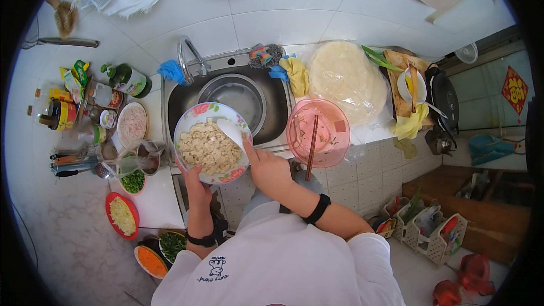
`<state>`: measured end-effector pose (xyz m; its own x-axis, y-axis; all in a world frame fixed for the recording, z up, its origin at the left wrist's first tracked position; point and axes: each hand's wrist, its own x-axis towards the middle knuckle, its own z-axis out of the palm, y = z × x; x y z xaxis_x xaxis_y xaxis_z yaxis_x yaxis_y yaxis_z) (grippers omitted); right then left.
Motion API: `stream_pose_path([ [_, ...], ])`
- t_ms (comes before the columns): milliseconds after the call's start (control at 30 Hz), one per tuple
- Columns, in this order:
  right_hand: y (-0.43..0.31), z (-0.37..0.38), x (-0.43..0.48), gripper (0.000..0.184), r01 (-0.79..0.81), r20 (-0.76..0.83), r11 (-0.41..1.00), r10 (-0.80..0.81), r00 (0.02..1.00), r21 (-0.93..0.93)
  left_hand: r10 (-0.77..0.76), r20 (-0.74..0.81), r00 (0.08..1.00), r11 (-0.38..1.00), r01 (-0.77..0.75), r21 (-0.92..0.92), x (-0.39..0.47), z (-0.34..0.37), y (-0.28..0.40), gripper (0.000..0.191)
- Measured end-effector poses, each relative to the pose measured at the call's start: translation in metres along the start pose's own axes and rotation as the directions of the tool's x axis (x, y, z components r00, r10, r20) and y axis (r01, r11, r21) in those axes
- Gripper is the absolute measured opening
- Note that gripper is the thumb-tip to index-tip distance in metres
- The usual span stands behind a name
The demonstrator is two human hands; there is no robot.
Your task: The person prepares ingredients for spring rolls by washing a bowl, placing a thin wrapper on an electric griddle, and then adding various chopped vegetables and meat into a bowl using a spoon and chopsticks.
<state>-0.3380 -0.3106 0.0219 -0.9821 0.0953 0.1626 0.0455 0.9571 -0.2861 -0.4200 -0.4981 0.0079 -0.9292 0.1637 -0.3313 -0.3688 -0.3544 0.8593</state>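
Note:
My left hand point(197, 182) grips the near left rim of a floral-patterned plate point(236, 175), which I hold over the front edge of the sink. Small pale cubes, which look like tofu point(208, 146), fill the plate. In my right hand point(270, 172) is a white spoon point(230, 131), its bowl touching the cubes at the plate's upper right. Beneath and behind the plate, a metal basin point(231, 78) stands in the sink point(276, 114). Right of my right hand is a pink plastic bowl point(297, 153) with scraps inside and brown chopsticks point(313, 148) lying across it.
A faucet point(183, 57) rises behind the sink. Stacked flat dough sheets point(346, 80) in clear plastic lie right, beside a cutting board point(395, 59) with a white bowl point(418, 87). Left stand bottles point(127, 80), a plate of pinkish food point(132, 125), chopped greens point(134, 182) and a red bowl point(135, 225).

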Motion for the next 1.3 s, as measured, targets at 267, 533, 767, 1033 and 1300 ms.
stream_pose_path([
  [267, -0.005, 0.003, -0.006, 0.061, -0.01, 0.06, 1.0, 0.008, 0.998, 0.024, 0.042, -0.031, 0.999, 0.999, -0.041, 0.036, -0.008, 0.024, 0.013, 0.079],
  [533, -0.004, 0.004, -0.006, 0.065, -0.008, -0.019, 0.997, 0.009, 1.0, 0.075, 0.084, -0.02, 0.996, 0.995, -0.083, 0.059, -0.006, 0.029, 0.01, 0.078],
  [767, -0.005, 0.006, -0.009, 0.064, -0.022, -0.005, 0.998, 0.023, 1.0, 0.066, 0.093, -0.007, 0.996, 0.993, -0.092, 0.073, -0.003, 0.024, 0.006, 0.078],
  [1033, -0.003, 0.004, -0.013, 0.063, -0.037, 0.066, 0.995, 0.031, 0.997, 0.091, 0.083, 0.018, 0.996, 0.993, -0.085, 0.08, -0.004, 0.028, 0.003, 0.077],
  [1300, -0.004, 0.001, -0.013, 0.062, -0.067, 0.053, 0.988, 0.06, 0.997, 0.14, 0.071, 0.026, 0.997, 0.992, -0.073, 0.101, -0.004, 0.036, 0.002, 0.077],
])
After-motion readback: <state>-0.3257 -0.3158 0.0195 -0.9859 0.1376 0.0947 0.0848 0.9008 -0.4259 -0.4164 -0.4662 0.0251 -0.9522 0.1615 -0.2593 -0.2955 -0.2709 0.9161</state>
